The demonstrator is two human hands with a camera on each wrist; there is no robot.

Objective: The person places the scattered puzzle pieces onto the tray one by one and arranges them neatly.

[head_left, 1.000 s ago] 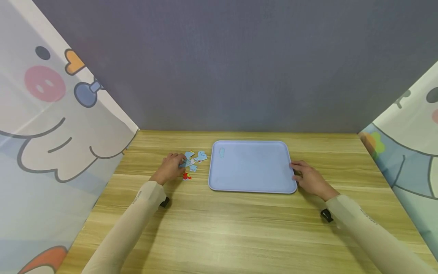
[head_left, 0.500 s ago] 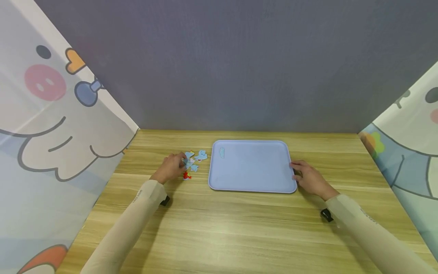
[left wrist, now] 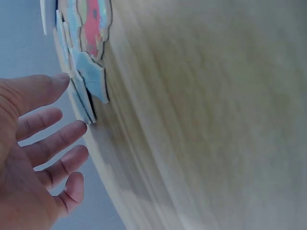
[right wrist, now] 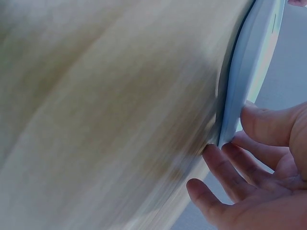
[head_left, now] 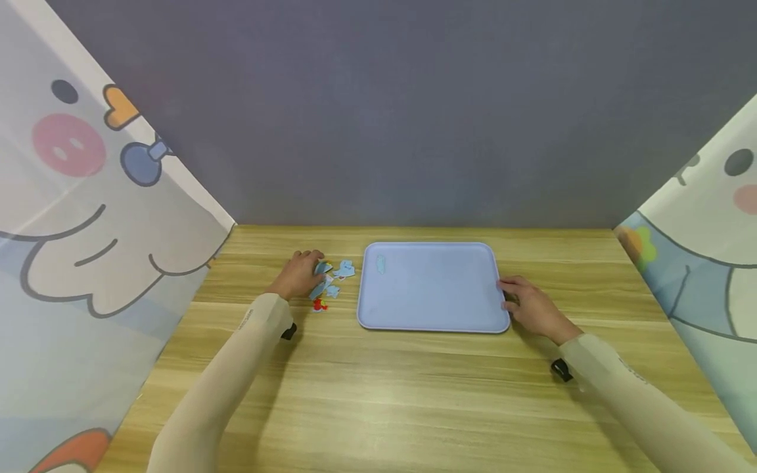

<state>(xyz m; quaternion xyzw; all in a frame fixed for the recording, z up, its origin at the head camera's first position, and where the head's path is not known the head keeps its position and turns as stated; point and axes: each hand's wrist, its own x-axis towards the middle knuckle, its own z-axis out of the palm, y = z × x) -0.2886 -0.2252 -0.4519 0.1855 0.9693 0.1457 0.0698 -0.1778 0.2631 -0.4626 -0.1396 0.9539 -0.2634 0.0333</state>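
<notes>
My left hand (head_left: 299, 273) hovers at a cluster of flat, mostly light-blue cartoon puzzle pieces (head_left: 344, 269) left of the tray. In the left wrist view its thumb and fingers are loosely bent and apart, close to the edge of a blue piece (left wrist: 95, 73); whether they touch it is unclear. A red piece (head_left: 320, 305) lies nearest me. At the right edge of the pale blue tray (head_left: 434, 289), my right hand (head_left: 535, 311) holds the rim; the right wrist view has its thumb and fingertips against the tray side (right wrist: 237, 81). One small light-blue piece (head_left: 381, 264) lies inside the tray, upper left.
The wood-grain table (head_left: 378, 394) extends in front of the tray and to both sides. A grey panel (head_left: 378, 118) rises behind it. Cartoon-printed cloth (head_left: 118, 263) borders the left, with similar cloth (head_left: 698, 236) on the right. Dark wrist devices (head_left: 561, 370) sit under the sleeves.
My left hand has shifted slightly away from me over the pieces, and its thumb and fingers have spread. The right hand stays at the tray edge. The head view has shifted a little.
</notes>
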